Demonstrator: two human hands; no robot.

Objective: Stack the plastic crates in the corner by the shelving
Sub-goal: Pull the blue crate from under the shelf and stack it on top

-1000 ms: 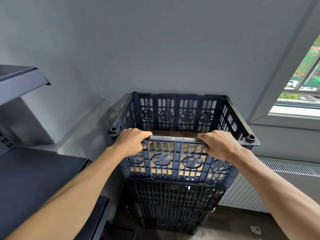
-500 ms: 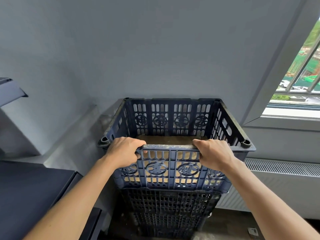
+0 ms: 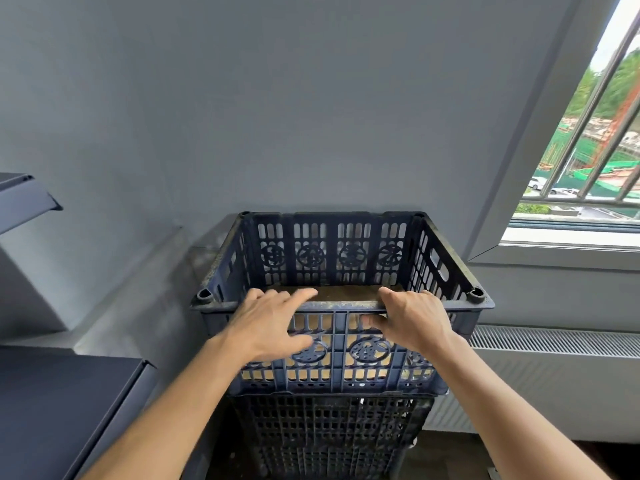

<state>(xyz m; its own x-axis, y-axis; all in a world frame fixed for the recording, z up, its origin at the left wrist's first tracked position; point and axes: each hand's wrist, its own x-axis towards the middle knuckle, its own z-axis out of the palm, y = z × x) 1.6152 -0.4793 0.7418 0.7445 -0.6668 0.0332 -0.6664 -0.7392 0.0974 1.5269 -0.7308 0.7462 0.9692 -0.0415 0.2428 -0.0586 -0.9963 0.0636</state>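
A dark blue slatted plastic crate (image 3: pixel 329 254) sits on top of a black mesh crate (image 3: pixel 329 434) in the corner against the grey wall. My left hand (image 3: pixel 270 323) hovers at the top crate's near rim with its fingers spread and straight, holding nothing. On the same rim, my right hand (image 3: pixel 412 320) has its fingers curled over the edge and its thumb pressed on the front face. A brown board (image 3: pixel 346 293) lies inside the top crate. The base of the lower crate is out of view.
Dark metal shelving (image 3: pixel 62 403) stands close on the left, with an upper shelf edge (image 3: pixel 24 195) jutting out. A white radiator (image 3: pixel 554 344) runs along the wall on the right under a barred window (image 3: pixel 588 168).
My left hand has let go of the rim and spread its fingers. The right hand stays on the rim. The top crate has settled onto the lower one.
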